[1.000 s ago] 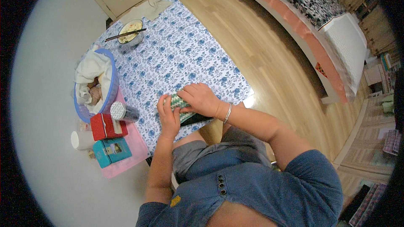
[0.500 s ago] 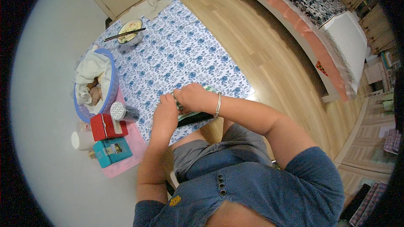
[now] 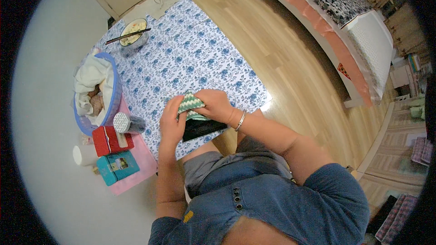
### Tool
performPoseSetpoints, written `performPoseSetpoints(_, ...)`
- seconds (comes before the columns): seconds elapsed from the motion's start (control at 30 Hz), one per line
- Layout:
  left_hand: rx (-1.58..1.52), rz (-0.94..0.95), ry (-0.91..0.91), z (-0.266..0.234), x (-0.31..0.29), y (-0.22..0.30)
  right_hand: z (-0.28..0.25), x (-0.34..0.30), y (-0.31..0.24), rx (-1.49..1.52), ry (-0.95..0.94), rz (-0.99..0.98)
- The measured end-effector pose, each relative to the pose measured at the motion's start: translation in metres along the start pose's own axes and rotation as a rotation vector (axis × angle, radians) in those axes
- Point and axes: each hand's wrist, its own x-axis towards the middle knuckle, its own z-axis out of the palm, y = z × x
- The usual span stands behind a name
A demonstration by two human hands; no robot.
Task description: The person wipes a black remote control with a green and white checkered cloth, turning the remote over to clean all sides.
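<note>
Between my hands, near the table's front edge, is a green-and-white zigzag-patterned piece of fabric (image 3: 190, 102) that looks knitted. My left hand (image 3: 172, 120) grips its left side, thumb in front and fingers behind. My right hand (image 3: 215, 106) closes on its right side, with a silver bangle on that wrist. Just below the hands lies a black flat thing (image 3: 200, 129) along the table edge; its kind cannot be made out. A strip of paler green shows between it and the patterned fabric.
The table wears a blue-flowered cloth (image 3: 181, 59). On its left stand a blue basket (image 3: 118, 88) with white cloth, a dark jar with a patterned lid (image 3: 129, 123), a red box (image 3: 112, 139), a teal box (image 3: 118, 168) and a white cup (image 3: 85, 154). A bowl with chopsticks (image 3: 134, 32) sits at the back.
My hands have moved apart and the patterned fabric now shows between them, folded upward. More of the black thing is uncovered. The whole view has shifted slightly.
</note>
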Motion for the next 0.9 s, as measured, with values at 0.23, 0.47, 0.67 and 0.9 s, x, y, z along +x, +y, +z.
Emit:
performPoseSetpoints(0.23, -0.061, -0.129, 0.231, 0.020, -0.007, -0.013, 0.008, -0.014, 0.006, 0.217, 0.278, 0.082)
performPoseSetpoints(0.47, 0.312, -0.100, -0.229, 0.006, 0.021, 0.027, 0.009, -0.019, 0.006, 0.225, 0.162, 0.310)
performPoseSetpoints(0.67, 0.393, 0.144, 0.179, 0.046, 0.014, 0.040, 0.016, -0.013, 0.000, 0.323, 0.234, 0.502)
performPoseSetpoints(0.9, 0.391, 0.203, 0.179, 0.049, 0.001, 0.040, 0.022, -0.028, 0.008, 0.506, 0.351, 0.545)
